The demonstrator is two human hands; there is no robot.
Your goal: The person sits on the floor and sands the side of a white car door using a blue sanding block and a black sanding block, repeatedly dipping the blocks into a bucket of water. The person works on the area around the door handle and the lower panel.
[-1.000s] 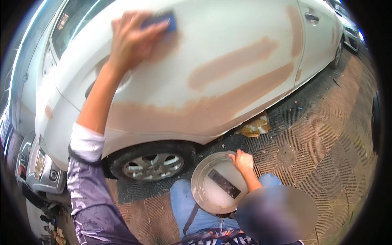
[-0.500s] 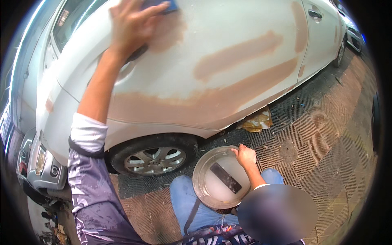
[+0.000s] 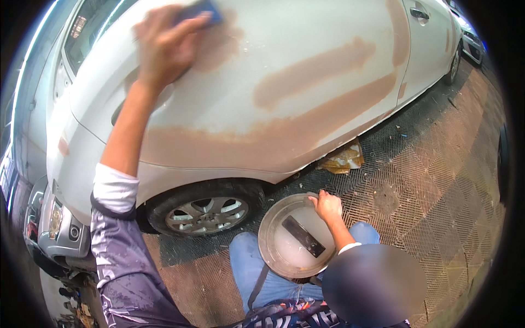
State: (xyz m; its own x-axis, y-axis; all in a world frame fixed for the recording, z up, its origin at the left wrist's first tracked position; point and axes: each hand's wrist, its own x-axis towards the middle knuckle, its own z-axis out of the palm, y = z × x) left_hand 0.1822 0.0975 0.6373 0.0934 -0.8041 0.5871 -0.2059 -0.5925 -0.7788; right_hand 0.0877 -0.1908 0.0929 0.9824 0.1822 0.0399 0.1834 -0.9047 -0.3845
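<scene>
My left hand (image 3: 164,46) is raised against the white car body panel (image 3: 306,49) and presses a blue sanding block (image 3: 201,10) onto a brown filler patch near the top. My right hand (image 3: 327,206) grips the rim of a round metal bowl (image 3: 273,246) resting on my knee in blue jeans. The bowl holds cloudy water and a dark flat rectangular piece (image 3: 303,236). Brown filler streaks (image 3: 314,68) run across the panel and along its lower edge.
The car's wheel with a silver alloy rim (image 3: 205,213) is just below my left arm. A crumpled yellowish paper (image 3: 343,159) lies under the car's sill. Patterned brick paving (image 3: 437,180) stretches to the right. Another vehicle's front (image 3: 57,229) sits at the lower left.
My left hand has slid the blue block upward along the panel, toward the top edge of view. The right hand and bowl have stayed nearly in place.
</scene>
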